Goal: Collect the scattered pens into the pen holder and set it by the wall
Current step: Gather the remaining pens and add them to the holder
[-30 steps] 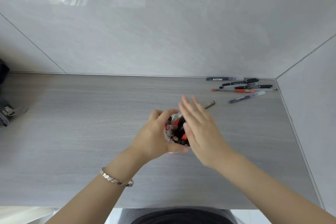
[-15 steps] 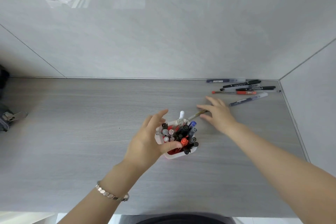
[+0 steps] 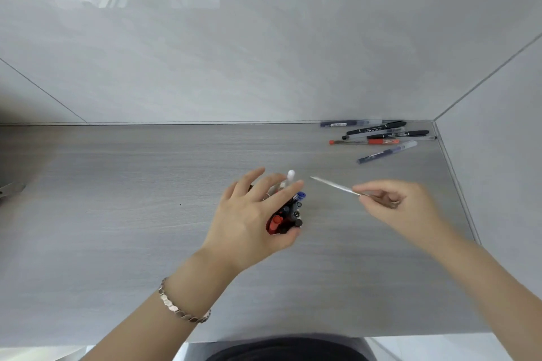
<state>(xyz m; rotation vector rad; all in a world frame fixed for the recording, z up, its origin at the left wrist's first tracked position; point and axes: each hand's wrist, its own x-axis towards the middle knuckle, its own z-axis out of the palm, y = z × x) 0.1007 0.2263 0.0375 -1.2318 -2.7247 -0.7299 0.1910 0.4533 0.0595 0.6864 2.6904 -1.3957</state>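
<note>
The right hand (image 3: 401,205) pinched a thin pen (image 3: 334,186) by its right end, just right of the crowded pen cup (image 3: 289,215) at mid-tabletop (image 3: 146,184), its tip aimed left at the cup. The left hand (image 3: 252,214) lay spread over the cup, thumb against its near side. Pushed in at that flat slant, the pen could have jammed against the others or struck the covering fingers.

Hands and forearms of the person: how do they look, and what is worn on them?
Both forearms are bare; no sleeves show. The wrist of the left hand carries a silver metal bracelet of small hexagonal links. The right hand and its wrist carry nothing. No ring or watch is visible.
</note>
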